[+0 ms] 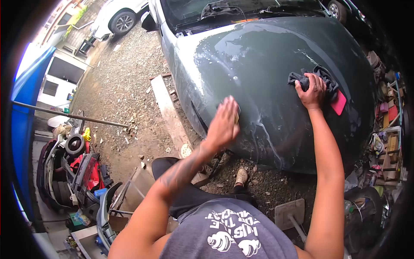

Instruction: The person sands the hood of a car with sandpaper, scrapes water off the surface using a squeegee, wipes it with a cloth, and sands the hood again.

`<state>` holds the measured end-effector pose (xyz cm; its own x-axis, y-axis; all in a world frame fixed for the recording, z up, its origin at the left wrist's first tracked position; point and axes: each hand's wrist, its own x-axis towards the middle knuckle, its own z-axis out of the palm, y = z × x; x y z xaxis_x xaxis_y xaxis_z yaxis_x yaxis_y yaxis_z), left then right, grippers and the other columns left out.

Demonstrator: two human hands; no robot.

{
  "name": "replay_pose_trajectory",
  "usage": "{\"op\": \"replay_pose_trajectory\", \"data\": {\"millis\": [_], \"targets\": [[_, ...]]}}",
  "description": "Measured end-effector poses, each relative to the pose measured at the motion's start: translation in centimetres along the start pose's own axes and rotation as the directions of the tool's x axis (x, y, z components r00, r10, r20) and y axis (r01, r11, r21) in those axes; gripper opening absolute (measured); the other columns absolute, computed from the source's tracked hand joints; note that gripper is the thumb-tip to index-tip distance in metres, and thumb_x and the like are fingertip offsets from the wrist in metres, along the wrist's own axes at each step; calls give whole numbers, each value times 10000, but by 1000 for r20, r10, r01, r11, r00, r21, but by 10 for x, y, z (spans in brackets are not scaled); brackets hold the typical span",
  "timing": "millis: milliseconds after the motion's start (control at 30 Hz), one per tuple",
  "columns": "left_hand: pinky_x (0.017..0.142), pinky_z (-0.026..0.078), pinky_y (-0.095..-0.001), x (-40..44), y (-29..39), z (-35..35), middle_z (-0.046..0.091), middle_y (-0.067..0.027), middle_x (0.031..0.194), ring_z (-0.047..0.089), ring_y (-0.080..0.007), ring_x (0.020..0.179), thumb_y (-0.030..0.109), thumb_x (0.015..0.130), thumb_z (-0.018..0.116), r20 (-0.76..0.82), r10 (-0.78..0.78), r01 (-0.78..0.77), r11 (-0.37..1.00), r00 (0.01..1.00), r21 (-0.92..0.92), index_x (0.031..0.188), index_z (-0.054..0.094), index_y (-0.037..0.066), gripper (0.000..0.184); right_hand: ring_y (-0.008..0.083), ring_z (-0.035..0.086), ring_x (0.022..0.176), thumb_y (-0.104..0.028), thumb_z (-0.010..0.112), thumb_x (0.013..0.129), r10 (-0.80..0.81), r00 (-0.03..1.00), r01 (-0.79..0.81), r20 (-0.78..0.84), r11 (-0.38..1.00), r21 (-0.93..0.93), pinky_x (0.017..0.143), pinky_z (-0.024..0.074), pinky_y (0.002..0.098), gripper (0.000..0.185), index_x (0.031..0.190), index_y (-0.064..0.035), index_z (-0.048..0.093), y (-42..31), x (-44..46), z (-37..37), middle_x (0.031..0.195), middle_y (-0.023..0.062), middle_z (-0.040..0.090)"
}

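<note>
A dark green car hood (267, 86) fills the middle of the view, its surface wet and streaked with pale liquid. My left hand (224, 122) presses down near the hood's front left part, fingers together over something small and yellowish that is mostly hidden. On the right side of the hood, my right hand (311, 91) grips a bunched dark cloth (330, 82). A flat pink-red piece (339, 102) sticks out from beneath the cloth, beside that hand.
A white car (113, 16) stands at the upper left on gravel. A wooden plank (169, 113) lies beside the hood. Car parts (82, 175) are piled at the left, and cluttered shelves (391, 129) line the right. A metal pole (71, 115) reaches in from the left.
</note>
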<state>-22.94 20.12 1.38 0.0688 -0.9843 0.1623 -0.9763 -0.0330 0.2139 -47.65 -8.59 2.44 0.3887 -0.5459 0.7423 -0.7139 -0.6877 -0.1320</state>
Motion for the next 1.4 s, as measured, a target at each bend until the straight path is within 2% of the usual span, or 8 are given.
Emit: {"op": "replay_pose_trajectory", "data": {"millis": [300,367,567,800,967,1133,1300,1400], "targets": [[1218,159,-480,30,-15,2,222,-322,1549,188,-421,1471,200,948,308,21,-146,132,943,989,306,1479,233,-111,620,275,601,1055,-413,689,791,-1,1000,1,6,999,-50,967,427,433,390,1032,-111,632,0,2,0,1055,59,659],[1231,87,-458,-16,24,-5,178,-294,1579,163,-368,1491,228,944,346,48,50,-49,999,998,-11,1495,210,-100,656,275,604,1049,-413,689,792,-9,1000,9,0,999,-49,963,431,430,387,1025,-109,635,-1,-1,-2,1054,58,660],[1221,156,-470,73,-41,-4,244,-314,1546,206,-396,1473,281,966,326,-62,-87,96,981,994,167,1476,240,-123,657,277,604,1051,-423,684,799,-5,1000,6,11,997,-77,961,432,434,404,1042,-104,635,-4,-3,-5,1063,61,662],[1226,138,-462,14,-10,-10,248,-322,1541,212,-406,1470,269,930,389,73,75,-83,990,994,112,1466,231,-147,697,287,594,1051,-399,695,794,-13,1000,13,6,999,-35,949,427,444,380,1032,-111,622,-1,-2,-2,1045,67,648],[1232,117,-466,53,-23,8,189,-342,1551,168,-417,1476,243,963,303,48,-5,-19,876,999,482,1474,176,-160,663,283,592,1045,-399,697,791,-4,1000,4,-7,1000,-24,949,424,450,383,1033,-113,619,1,-5,-1,1052,64,645],[1234,105,-457,7,18,-15,139,-306,1581,121,-384,1495,234,941,327,207,210,-211,977,955,-21,1496,161,-126,682,275,588,1044,-404,702,791,13,1000,-13,15,1000,-11,977,415,444,388,1035,-114,617,1,-4,1,1046,59,642],[1222,151,-448,78,-12,3,239,-307,1554,210,-383,1476,299,948,370,19,130,-131,991,991,40,1468,254,-132,686,268,581,1059,-408,704,790,11,1000,-11,-9,1000,-11,990,403,448,386,1032,-121,618,1,-7,0,1048,54,641],[1233,105,-440,3,36,-9,139,-279,1594,119,-349,1503,263,923,326,223,193,-200,980,956,10,1512,178,-91,703,269,586,1044,-407,698,790,-24,998,23,-54,999,-31,962,418,444,371,1013,-122,620,-1,-2,0,1027,56,638]]}}
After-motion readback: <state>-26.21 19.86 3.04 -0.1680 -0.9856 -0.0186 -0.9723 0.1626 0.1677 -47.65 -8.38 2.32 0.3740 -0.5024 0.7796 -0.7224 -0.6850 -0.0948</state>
